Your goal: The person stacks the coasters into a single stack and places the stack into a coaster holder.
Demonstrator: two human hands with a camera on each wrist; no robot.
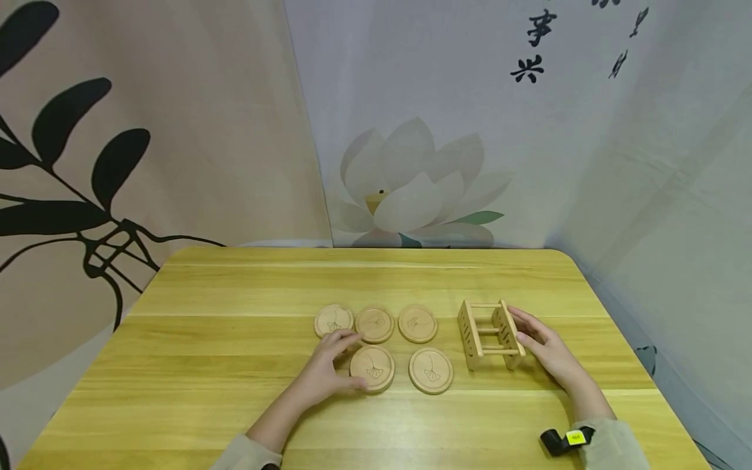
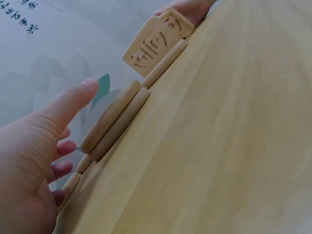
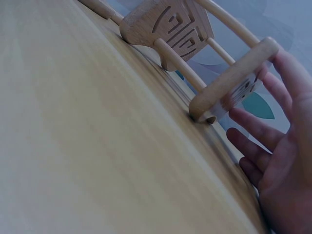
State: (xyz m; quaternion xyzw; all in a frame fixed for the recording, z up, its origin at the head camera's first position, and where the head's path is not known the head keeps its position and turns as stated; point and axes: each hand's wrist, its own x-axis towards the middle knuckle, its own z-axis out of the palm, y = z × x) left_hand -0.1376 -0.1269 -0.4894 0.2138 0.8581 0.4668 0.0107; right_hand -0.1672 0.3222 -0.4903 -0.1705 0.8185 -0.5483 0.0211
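Observation:
Several round wooden coasters with an engraved leaf pattern lie in two rows. My left hand (image 1: 323,371) spreads around the front-left coaster (image 1: 373,369), thumb at its near edge and fingers over its far side. In the left wrist view, this upper coaster (image 2: 111,117) rests on another coaster (image 2: 122,124). A wooden coaster rack (image 1: 491,331), two cutout side panels joined by rods, stands to the right. My right hand (image 1: 546,349) touches its right side panel (image 3: 234,78) with extended fingers; the lower fingers hang free below the panel in the right wrist view.
The back row has a left coaster (image 1: 333,320), partly behind my left fingers, a middle coaster (image 1: 375,325) and a right coaster (image 1: 418,324). Another coaster (image 1: 431,371) lies in front. The wooden table (image 1: 235,352) ends before a printed curtain (image 1: 423,98).

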